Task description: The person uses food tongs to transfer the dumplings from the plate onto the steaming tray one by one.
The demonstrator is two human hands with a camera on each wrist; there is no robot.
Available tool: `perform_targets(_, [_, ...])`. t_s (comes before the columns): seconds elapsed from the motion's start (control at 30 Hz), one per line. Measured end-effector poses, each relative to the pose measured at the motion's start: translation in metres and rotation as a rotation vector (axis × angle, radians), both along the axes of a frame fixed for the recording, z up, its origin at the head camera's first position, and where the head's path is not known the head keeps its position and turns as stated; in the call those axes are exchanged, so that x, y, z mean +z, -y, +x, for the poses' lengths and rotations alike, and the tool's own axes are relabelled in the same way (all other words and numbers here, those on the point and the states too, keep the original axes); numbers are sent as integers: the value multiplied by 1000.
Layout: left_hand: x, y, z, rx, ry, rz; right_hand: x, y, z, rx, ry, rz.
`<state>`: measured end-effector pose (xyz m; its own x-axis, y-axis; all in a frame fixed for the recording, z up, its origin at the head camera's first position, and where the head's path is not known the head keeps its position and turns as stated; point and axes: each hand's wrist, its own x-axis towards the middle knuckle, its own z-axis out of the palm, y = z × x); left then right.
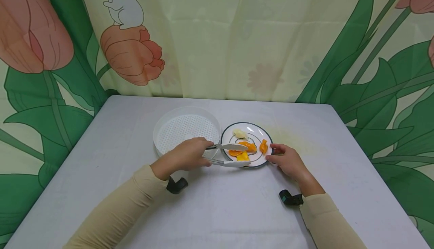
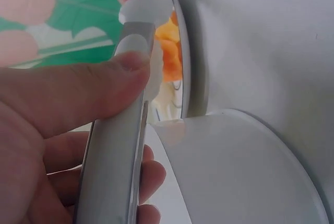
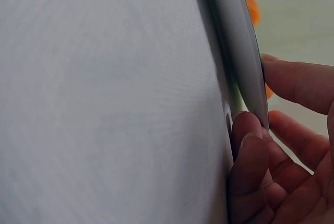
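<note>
My left hand (image 1: 190, 153) grips metal tongs (image 2: 116, 156), thumb along one arm and fingers curled round the other. Their white tips reach over a white, dark-rimmed plate (image 1: 255, 131), spread on either side of orange pieces (image 1: 250, 147) and a yellow piece (image 1: 243, 156). My right hand (image 1: 289, 161) holds the plate's right edge, thumb over the rim and fingertips beneath it in the right wrist view. A separate orange piece (image 1: 263, 146) lies near that edge. At the plate's back sits a pale piece (image 1: 239, 133).
A round white tray (image 1: 190, 126) with a perforated floor stands left of the plate, its near side partly behind my left hand. White cloth covers the table (image 1: 237, 211). Behind hangs a curtain (image 1: 210, 53) printed with flowers and leaves.
</note>
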<state>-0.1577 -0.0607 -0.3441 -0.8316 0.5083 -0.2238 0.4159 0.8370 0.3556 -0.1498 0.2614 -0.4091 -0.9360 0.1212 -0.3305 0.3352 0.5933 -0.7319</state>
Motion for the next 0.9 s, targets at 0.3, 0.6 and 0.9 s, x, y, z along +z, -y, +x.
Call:
perform_targets(0.3, [0,-4,1,-55,-62,-15,2,1,2,-1,6,-17])
perform_targets(0.6, [2,-3,1,-30,-37,23,3,2,5,1,2,-14])
perform_targets(0.9, [6,5,1,-64,-71,106,3,2,3,3,-7,-14])
